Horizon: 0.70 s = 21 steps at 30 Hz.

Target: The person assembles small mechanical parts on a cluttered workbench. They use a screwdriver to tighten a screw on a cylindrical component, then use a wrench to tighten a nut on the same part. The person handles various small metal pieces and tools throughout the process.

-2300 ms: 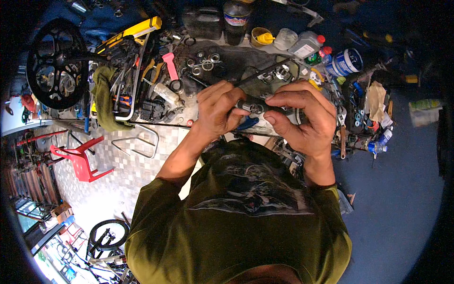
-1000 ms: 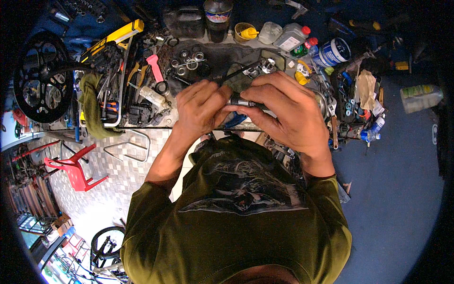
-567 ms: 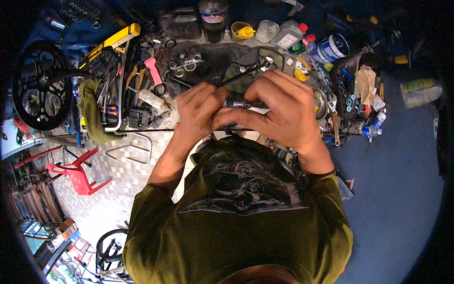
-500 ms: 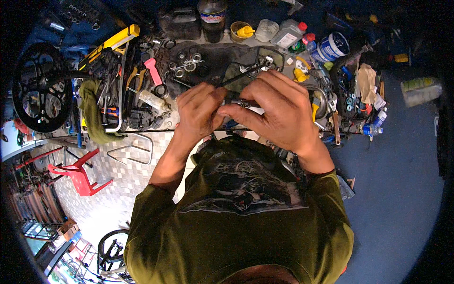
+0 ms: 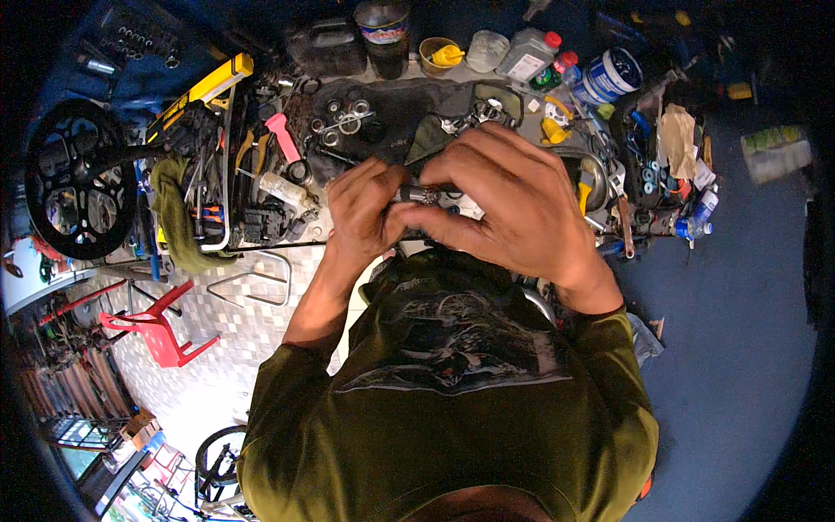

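Observation:
Above the bench's near edge, my left hand [image 5: 361, 204] is closed around one end of a short dark metal cylinder [image 5: 417, 194]. The fingers of my right hand [image 5: 513, 204] curl over its other end, with the thumb along the near side. Both hands hide much of the part, so its full shape cannot be made out. Just beyond them a dark cloth mat [image 5: 396, 109] covers the bench. Several metal rings [image 5: 357, 108] lie on it at the left, and shiny metal pieces [image 5: 489, 111] sit beyond my right hand.
Left of the mat are a pink-handled tool [image 5: 280, 137], a white tube [image 5: 283, 187] and a green cloth [image 5: 171, 209]. A black spoked wheel [image 5: 84, 163] stands farther left. Along the back are a grey jug [image 5: 529, 57] and a blue-and-white tub [image 5: 609, 76]. A red chair [image 5: 156, 331] stands on the floor.
The dark cylinder between my hands shows more plainly now, and the long dark rod seen beyond it is mostly hidden. My right hand has shifted slightly; both hands keep their hold.

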Tool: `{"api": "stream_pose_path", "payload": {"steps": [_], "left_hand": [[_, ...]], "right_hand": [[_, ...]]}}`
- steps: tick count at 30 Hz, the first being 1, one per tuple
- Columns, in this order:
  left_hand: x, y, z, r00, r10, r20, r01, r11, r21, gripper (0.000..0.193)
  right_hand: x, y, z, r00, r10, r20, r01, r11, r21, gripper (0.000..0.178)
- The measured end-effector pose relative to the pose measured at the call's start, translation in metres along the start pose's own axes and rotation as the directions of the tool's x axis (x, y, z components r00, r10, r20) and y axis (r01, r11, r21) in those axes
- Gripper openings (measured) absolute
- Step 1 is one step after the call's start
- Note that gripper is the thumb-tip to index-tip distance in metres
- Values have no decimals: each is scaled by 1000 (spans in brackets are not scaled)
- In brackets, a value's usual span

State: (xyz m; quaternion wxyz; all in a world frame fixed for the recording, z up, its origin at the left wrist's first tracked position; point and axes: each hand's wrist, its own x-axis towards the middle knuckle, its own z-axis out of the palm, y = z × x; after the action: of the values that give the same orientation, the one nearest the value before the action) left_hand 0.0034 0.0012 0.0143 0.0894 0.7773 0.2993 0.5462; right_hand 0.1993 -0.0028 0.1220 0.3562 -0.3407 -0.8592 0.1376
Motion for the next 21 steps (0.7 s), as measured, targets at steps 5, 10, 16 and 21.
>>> {"api": "stream_pose_path", "payload": {"steps": [5, 10, 16, 21], "left_hand": [[-5, -5, 7, 991, 113, -68, -109, 992, 62, 27], [-3, -2, 3, 999, 36, -10, -35, 999, 37, 25], [-3, -4, 0, 999, 33, -2, -33, 999, 26, 29], [0, 0, -2, 998, 61, -22, -60, 997, 40, 29]], "right_hand": [[-4, -4, 4, 999, 26, 20, -23, 991, -135, 36], [-2, -4, 7, 999, -21, -32, 18, 996, -90, 31], [-4, -4, -1, 999, -21, 44, 21, 1000, 7, 24], [-7, -4, -4, 998, -14, 69, 11, 999, 53, 22]]}}
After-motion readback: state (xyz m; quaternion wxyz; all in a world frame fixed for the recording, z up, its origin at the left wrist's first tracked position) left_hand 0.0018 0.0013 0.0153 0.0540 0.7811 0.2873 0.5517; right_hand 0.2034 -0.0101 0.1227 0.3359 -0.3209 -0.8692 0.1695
